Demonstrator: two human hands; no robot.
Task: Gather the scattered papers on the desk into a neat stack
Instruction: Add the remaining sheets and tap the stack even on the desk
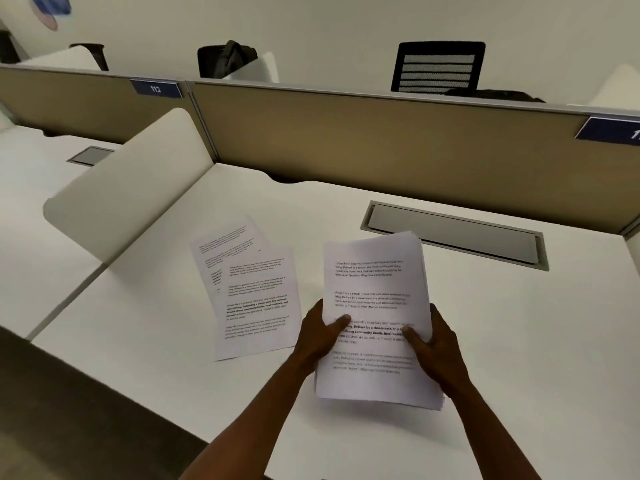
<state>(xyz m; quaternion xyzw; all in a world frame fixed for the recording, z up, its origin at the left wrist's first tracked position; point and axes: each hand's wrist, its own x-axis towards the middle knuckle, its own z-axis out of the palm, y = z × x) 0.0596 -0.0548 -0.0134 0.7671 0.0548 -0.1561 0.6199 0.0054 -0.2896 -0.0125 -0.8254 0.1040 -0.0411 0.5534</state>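
Note:
A stack of printed white papers [375,289] is lifted a little above the white desk [502,341], its edges slightly uneven. My left hand [320,336] grips its left edge with the thumb on top. My right hand [434,348] grips the right edge the same way. To the left, loose printed sheets [256,299] lie flat on the desk, fanned and overlapping, with one sheet [225,244] turned askew beneath the others.
A grey cable hatch [453,233] is set into the desk behind the stack. A tan partition [346,133] closes the back, and a white rounded divider [131,188] stands at the left. A black chair [438,67] is beyond the partition. Dark floor lies at the lower left.

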